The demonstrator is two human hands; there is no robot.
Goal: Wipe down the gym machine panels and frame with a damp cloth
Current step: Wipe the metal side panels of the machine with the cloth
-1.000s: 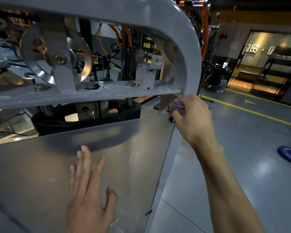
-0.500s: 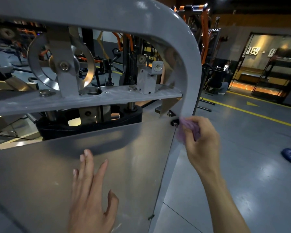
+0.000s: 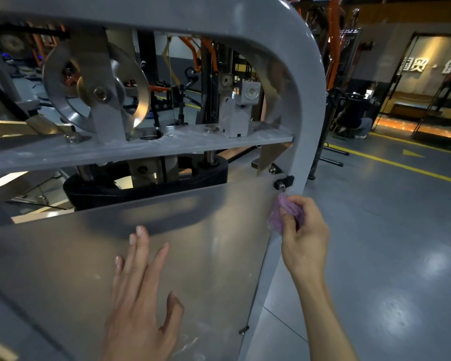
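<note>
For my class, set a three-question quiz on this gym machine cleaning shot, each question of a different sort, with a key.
1. True or false: the left hand lies flat on the metal panel.
2. What does the right hand hold? A) a spray bottle B) a purple cloth C) a brush
3. Fill in: the cloth sits just below the black ____ at the panel's top right corner, beside the grey frame.

Key: 1 true; 2 B; 3 bolt.
</note>
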